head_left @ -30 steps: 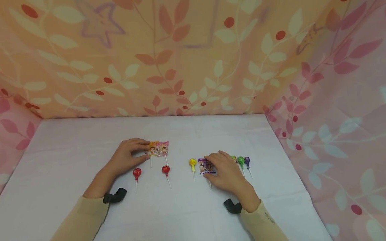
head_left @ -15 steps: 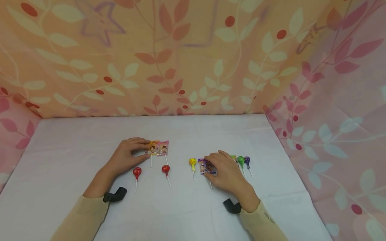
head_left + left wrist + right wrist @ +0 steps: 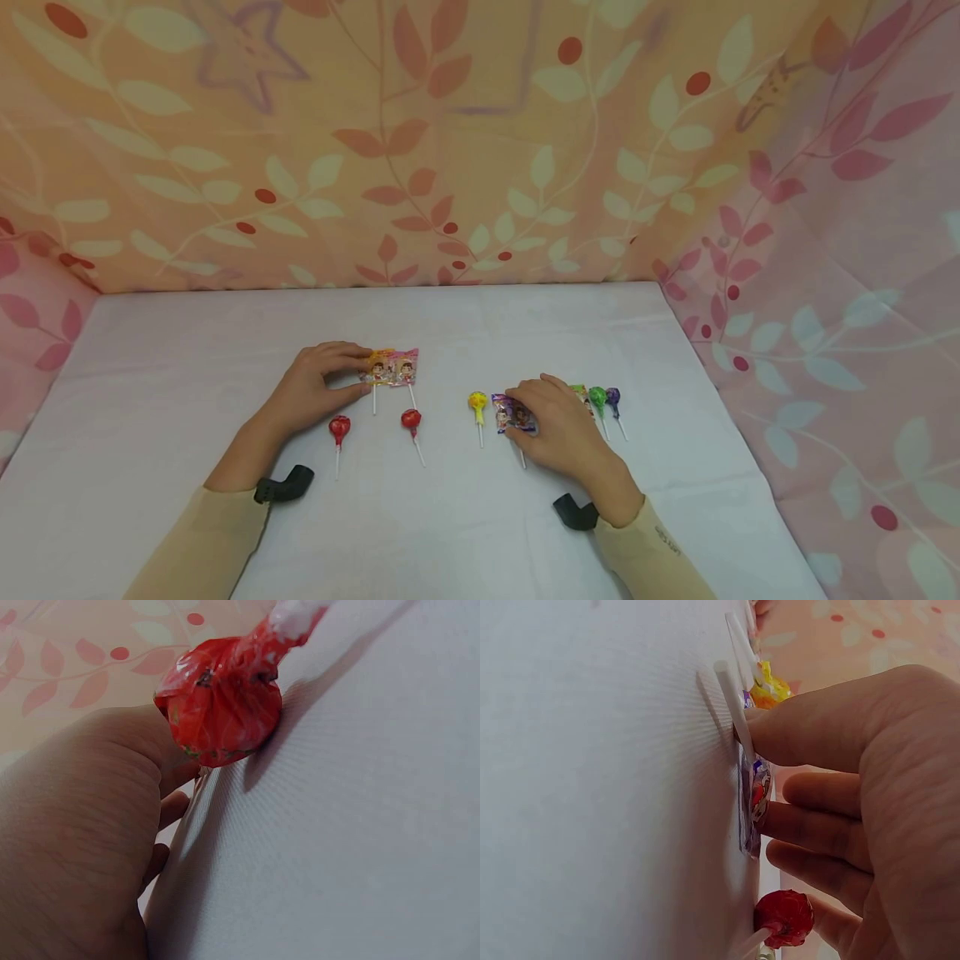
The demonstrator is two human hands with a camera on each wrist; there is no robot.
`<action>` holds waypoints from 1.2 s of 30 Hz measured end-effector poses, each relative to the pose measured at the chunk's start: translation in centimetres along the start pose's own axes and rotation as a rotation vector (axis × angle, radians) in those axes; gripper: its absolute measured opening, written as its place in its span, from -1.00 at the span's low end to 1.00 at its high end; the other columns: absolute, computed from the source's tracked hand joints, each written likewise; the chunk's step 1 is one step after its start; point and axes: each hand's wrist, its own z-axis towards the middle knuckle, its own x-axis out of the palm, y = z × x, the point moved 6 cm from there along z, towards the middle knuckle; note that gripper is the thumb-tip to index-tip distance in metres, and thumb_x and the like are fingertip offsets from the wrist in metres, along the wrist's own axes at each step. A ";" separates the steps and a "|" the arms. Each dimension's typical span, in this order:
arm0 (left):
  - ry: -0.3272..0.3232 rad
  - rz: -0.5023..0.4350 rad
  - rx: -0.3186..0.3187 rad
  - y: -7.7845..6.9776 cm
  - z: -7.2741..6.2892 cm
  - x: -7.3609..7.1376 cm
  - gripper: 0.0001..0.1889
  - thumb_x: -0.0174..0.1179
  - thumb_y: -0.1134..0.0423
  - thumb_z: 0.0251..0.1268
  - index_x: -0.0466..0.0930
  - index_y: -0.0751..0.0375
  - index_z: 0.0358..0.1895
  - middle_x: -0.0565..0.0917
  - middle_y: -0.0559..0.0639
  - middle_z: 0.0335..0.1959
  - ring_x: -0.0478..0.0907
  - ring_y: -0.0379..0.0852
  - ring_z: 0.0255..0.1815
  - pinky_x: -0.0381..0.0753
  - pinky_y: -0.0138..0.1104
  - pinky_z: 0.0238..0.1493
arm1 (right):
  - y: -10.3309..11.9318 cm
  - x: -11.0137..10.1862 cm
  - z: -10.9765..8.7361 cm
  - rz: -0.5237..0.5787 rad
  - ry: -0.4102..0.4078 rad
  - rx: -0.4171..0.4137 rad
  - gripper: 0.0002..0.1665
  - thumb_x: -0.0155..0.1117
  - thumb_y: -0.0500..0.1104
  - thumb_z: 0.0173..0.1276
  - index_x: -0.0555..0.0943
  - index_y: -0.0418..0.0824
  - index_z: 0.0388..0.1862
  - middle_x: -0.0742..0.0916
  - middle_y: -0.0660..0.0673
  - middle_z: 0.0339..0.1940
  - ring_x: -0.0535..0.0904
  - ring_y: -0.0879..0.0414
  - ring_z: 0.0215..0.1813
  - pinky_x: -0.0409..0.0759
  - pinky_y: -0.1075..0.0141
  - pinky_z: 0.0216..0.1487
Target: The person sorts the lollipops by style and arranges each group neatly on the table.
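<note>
Purple-wrapped lollipop (image 3: 506,414) between right fingers (image 3: 821,827)

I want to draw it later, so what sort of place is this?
Probably a little tabletop area indoors, though I can't tell which room. There's a white-covered table, leafy patterned cloth rising behind and beside it, and wrapped lollipops laid out on top.

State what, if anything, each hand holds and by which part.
Left hand: yellow packet, by its left side. Right hand: purple packet, apparently by its upper and lower edges.
</note>
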 end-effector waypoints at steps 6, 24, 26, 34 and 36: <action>0.000 -0.004 -0.006 0.1 0.0 0.0 -0.62 0.65 0.21 0.22 0.88 0.02 0.12 0.76 -0.02 0.28 0.51 0.14 0.45 0.32 0.20 0.44 | 0.0 0.0 0.0 -0.001 -0.001 -0.003 -0.37 0.67 0.01 0.29 0.74 -0.14 0.31 0.80 -0.07 0.22 0.66 -0.04 0.36 0.30 -0.03 0.68; 0.017 -0.002 -0.042 0.1 0.0 0.0 -0.61 0.64 0.21 0.25 0.87 0.03 0.16 0.75 -0.01 0.31 0.49 0.14 0.48 0.31 0.22 0.47 | 0.3 0.0 0.0 -0.005 -0.038 -0.037 -0.44 0.70 -0.01 0.27 0.79 -0.13 0.23 0.83 -0.03 0.13 0.70 0.03 0.29 0.33 -0.03 0.66; 0.015 -0.007 -0.039 0.0 0.0 0.0 -0.61 0.64 0.22 0.25 0.87 0.03 0.15 0.75 -0.01 0.30 0.49 0.14 0.48 0.30 0.22 0.47 | 0.4 -0.1 0.0 -0.006 -0.043 -0.040 -0.44 0.71 -0.02 0.27 0.79 -0.13 0.22 0.83 -0.03 0.12 0.70 0.03 0.27 0.33 -0.04 0.66; 0.007 -0.017 -0.026 0.0 0.0 0.0 -0.61 0.64 0.21 0.24 0.87 0.03 0.14 0.75 -0.02 0.29 0.50 0.14 0.47 0.31 0.20 0.46 | 0.6 -0.2 0.0 -0.015 -0.050 -0.049 -0.48 0.70 -0.04 0.28 0.81 -0.13 0.19 0.84 -0.01 0.06 0.71 0.05 0.21 0.36 -0.04 0.65; 0.010 -0.017 -0.031 0.0 0.0 0.0 -0.61 0.64 0.20 0.24 0.87 0.03 0.15 0.75 -0.02 0.30 0.50 0.13 0.48 0.30 0.21 0.47 | 0.6 -0.2 0.0 -0.017 -0.051 -0.050 -0.49 0.70 -0.05 0.27 0.81 -0.14 0.18 0.84 0.00 0.05 0.71 0.06 0.20 0.37 -0.05 0.64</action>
